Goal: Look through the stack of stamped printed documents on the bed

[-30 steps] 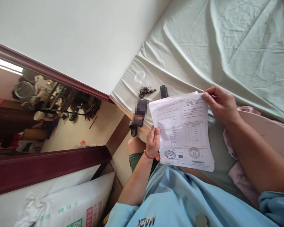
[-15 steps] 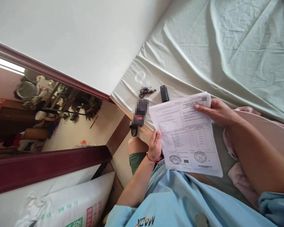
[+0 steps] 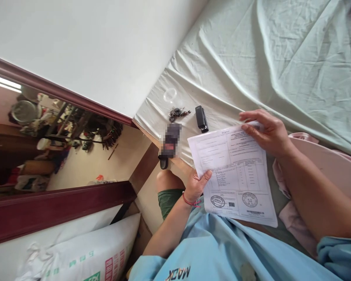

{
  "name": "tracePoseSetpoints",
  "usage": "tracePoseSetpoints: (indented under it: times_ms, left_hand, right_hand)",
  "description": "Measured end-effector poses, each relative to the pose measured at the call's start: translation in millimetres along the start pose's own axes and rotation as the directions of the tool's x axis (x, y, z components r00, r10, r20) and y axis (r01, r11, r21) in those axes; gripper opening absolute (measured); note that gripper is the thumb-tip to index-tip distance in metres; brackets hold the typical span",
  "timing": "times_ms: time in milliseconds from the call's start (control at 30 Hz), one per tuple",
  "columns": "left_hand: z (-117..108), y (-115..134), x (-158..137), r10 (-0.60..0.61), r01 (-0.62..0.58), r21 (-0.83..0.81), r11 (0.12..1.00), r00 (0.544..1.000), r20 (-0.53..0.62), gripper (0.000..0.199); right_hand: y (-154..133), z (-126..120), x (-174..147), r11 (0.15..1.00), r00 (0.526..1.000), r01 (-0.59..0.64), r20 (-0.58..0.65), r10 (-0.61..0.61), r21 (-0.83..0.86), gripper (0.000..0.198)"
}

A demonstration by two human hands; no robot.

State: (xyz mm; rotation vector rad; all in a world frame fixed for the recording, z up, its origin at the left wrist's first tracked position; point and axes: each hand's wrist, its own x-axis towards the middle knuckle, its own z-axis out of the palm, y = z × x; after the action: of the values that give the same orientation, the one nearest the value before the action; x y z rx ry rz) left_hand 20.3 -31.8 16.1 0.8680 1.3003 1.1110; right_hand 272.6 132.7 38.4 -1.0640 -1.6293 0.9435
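Observation:
A sheaf of printed paper sheets with round and oval stamps lies tilted over my lap. My left hand grips its left edge, thumb on top and the other fingers behind. At the top right corner is my right hand, fingers stretched out above the top edge and apart from the thumb, which is near or touching the page. The fingertips are slightly blurred. Just beyond the paper's top edge lies a black stapler on the pale green sheet.
A bunch of keys and a clear round lid or dish lie left of the stapler. A pixelated dark object sits at the edge. A pink rounded object is by my right forearm. White sacks stand lower left.
My right hand has loosened from the paper's corner, its fingers coming from behind to above the edge. The paper moved slightly down, uncovering the whole stapler. My left thumb now lies across the page.

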Motion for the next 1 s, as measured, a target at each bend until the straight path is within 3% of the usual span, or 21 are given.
tracePoseSetpoints:
  times_ms: [67,300,533,600,867,933,1000]
  left_hand:
    - [0.3,-0.1,-2.3,-0.006,0.005,0.022,1.000,1.000,0.020,0.044]
    - [-0.6,-1.5,-1.1,-0.042,0.041,0.067,0.997,0.999,0.013,0.047]
    - [-3.9,-5.1,-7.9,-0.023,0.022,0.091,0.996,1.000,0.005,0.046]
    - [-4.0,-6.0,-9.7,-0.043,0.043,0.065,0.997,0.999,-0.010,0.048]
    - [10.2,2.1,-1.5,-0.134,0.122,-0.197,0.973,0.990,-0.049,0.046]
    - [14.7,7.5,1.5,-0.184,0.165,-0.259,0.952,0.982,-0.049,0.047]
    - [18.2,12.3,3.5,-0.234,0.205,-0.309,0.929,0.971,-0.060,0.049]
  right_hand:
    - [-2.9,-0.6,-0.1,0.999,0.999,-0.026,0.034,0.027,-0.033,0.023]
    - [1.2,-2.4,-5.1,0.982,0.987,-0.163,0.019,0.162,0.094,0.024]
    - [5.6,-2.1,0.4,0.998,0.998,0.055,-0.008,-0.055,-0.021,0.023]
    - [6.2,-1.7,0.5,0.995,0.998,0.065,0.017,-0.064,-0.071,0.022]
    - [11.3,-4.4,0.7,0.979,0.980,-0.196,0.003,0.197,-0.062,0.021]
    - [11.2,-5.0,1.8,0.962,0.963,-0.269,-0.005,0.270,0.044,0.019]
    - [9.8,-5.4,2.8,0.885,0.922,-0.378,0.027,0.385,0.272,0.019]
